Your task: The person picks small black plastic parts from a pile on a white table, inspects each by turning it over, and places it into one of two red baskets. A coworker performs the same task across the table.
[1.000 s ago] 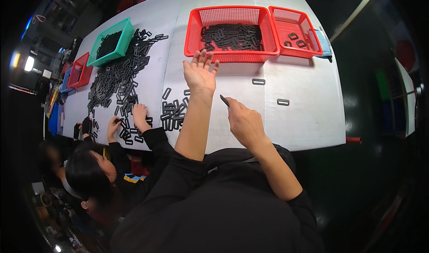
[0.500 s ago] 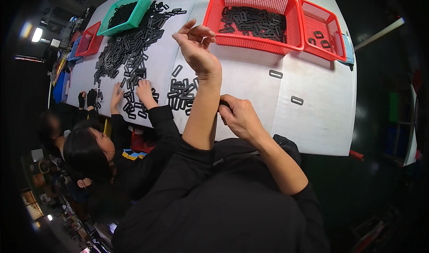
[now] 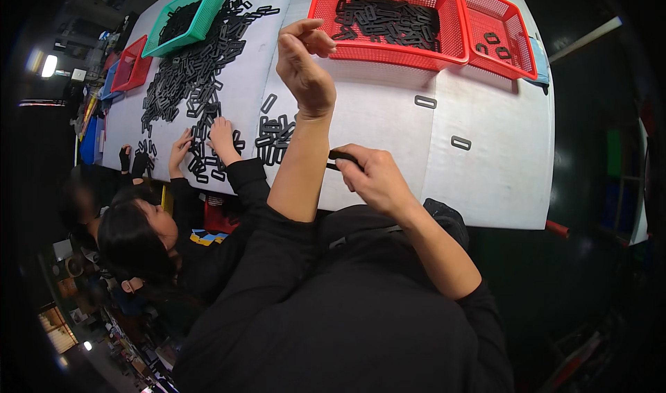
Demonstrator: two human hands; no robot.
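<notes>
Right grip (image 3: 378, 178) tight on a black piece (image 3: 345, 158) — left grip (image 3: 305, 74) slack, half-uncurled, near a red basket (image 3: 402, 56).

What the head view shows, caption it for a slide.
Right hand holding a black piece, left hand near a red basket of black loops.

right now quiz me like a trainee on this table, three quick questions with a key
1. Which holds a black piece: A) left hand, B) right hand, C) neither?
2. True or false: the green basket stands to the left of the large red basket.
3. Fill in: ___ loose black links lie directly on the table, to the right of the right hand.

Key: 1. B; 2. true; 3. two.
</notes>
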